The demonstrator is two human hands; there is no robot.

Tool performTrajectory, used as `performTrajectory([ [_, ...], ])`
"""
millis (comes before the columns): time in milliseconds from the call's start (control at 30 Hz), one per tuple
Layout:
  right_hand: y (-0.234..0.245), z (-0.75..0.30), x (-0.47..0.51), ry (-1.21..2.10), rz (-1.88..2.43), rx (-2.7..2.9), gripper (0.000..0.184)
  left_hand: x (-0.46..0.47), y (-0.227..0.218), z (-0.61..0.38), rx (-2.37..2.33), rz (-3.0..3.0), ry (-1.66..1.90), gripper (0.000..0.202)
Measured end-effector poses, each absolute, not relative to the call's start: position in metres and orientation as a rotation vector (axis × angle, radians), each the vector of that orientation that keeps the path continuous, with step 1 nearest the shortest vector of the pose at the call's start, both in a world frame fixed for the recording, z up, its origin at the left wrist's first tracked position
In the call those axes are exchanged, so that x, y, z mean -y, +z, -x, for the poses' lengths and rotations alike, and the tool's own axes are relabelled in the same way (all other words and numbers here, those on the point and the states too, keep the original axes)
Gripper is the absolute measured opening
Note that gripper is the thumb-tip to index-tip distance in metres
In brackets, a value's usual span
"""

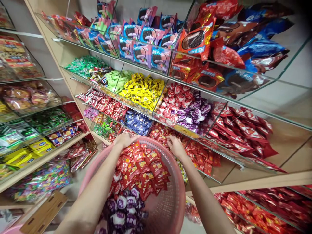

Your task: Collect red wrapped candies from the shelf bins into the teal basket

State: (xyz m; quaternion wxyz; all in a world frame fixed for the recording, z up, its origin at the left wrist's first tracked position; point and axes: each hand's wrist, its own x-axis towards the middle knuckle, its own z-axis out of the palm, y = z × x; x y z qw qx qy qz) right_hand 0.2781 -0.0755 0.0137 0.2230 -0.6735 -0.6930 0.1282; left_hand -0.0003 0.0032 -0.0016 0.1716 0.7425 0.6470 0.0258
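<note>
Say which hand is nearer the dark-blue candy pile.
Left. Left hand: on the basket rim, in front of the dark-blue candy pile. Right hand: farther, to its right.

No wording can be read with certainty: the lettering on the red packets (pixel 140 167) and purple sweets (pixel 122 202) in the basket (pixel 180 191), and on the shelved orange pack (pixel 195 39), is too small or blurred.
</note>
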Motion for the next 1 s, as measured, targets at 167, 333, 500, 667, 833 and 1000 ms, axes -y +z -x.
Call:
performTrajectory([
  [167, -0.01, -0.285, 0.028, 0.387, 1.926, 2.011, 0.038, -0.003, -0.001, 0.001, -1.827, -2.121, 0.075, 0.091],
  [333, -0.018, -0.283, 0.021, 0.419, 1.946, 2.089, 0.048, -0.002, -0.001, 0.002, -1.827, -2.143, 0.101, 0.089],
  [500, -0.015, -0.283, 0.033, 0.445, 1.965, 2.078, 0.043, -0.001, -0.001, 0.003, -1.834, -2.13, 0.117, 0.089],
  [667, 0.002, -0.288, 0.049, 0.473, 1.932, 1.981, 0.043, -0.002, 0.0, 0.002, -1.824, -2.108, 0.091, 0.089],
  [833, 0.022, -0.285, 0.063, 0.517, 1.84, 1.791, 0.045, -0.003, 0.0, 0.002, -1.811, -2.128, 0.087, 0.09],
  [1000, 0.021, -0.265, 0.095, 1.101, 1.366, 1.215, 0.023, -0.002, 0.0, 0.001, -1.81, -2.134, 0.087, 0.089],
])
